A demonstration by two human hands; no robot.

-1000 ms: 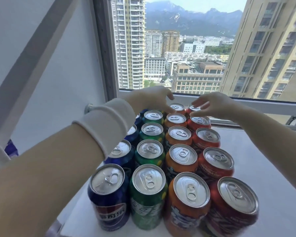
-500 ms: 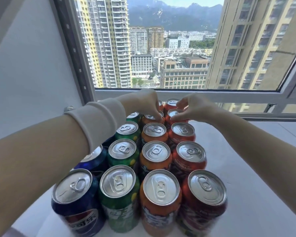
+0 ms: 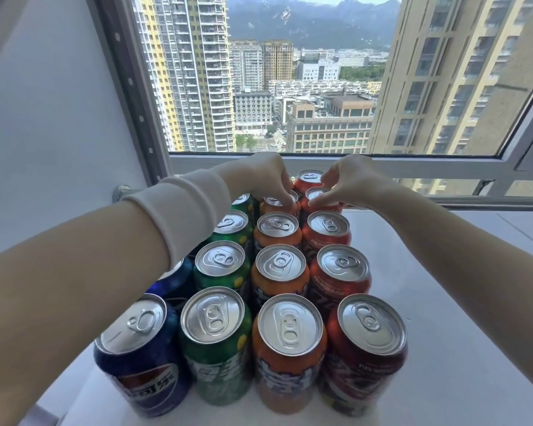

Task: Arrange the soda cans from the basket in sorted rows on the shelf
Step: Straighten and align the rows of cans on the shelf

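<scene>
Soda cans stand in four sorted rows on the white shelf (image 3: 450, 302): blue (image 3: 136, 327), green (image 3: 211, 315), orange (image 3: 290, 327) and red (image 3: 371, 324), running away from me toward the window. My left hand (image 3: 259, 176) reaches over the rows, its fingers curled down on the top of a far orange can (image 3: 282, 202). My right hand (image 3: 351, 179) pinches the rim of the far red can (image 3: 316, 195) beside it. One more red can (image 3: 309, 177) stands behind that. My left arm hides most of the blue row. No basket is in view.
A window frame (image 3: 413, 167) runs right behind the far cans. A white wall (image 3: 59, 118) and a slanted metal rail (image 3: 130, 84) close off the left side. The shelf's bare surface stretches to the right of the red row.
Both hands have lowered from hovering over the far cans to resting on the tops of an orange and a red can. My view has swung and moved closer.
</scene>
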